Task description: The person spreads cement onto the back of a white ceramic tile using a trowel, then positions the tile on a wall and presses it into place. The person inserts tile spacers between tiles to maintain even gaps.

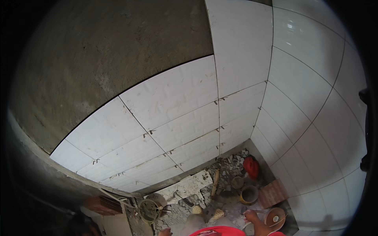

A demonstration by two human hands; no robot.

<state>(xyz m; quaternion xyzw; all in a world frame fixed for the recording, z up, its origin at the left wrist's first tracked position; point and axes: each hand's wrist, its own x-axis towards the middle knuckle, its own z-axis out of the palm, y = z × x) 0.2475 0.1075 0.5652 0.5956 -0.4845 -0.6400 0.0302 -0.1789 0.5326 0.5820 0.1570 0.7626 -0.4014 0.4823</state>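
Observation:
Low at the bottom edge is my left hand [165,232], only partly in view. Its fingers look loosely apart, with nothing seen in them. My right hand [251,215] hangs over the rubble floor with its fingers partly spread, and no held thing can be made out. Close beside it on the right stands a round orange-brown basin [275,219] with a pale round centre. A dark-mouthed bucket with a yellowish side [249,195] is just beyond that hand. My yellow dotted shoe tips [217,213] show between the hands.
White wall tiles [177,86] with small clips in the joints meet a second tiled wall [311,94] at right. Bare grey cement [110,51] lies above. Rubble, a red bag [251,167], a wire-handled bucket [149,210], a dirty white board [181,189] and reddish tiles [273,194] crowd the floor.

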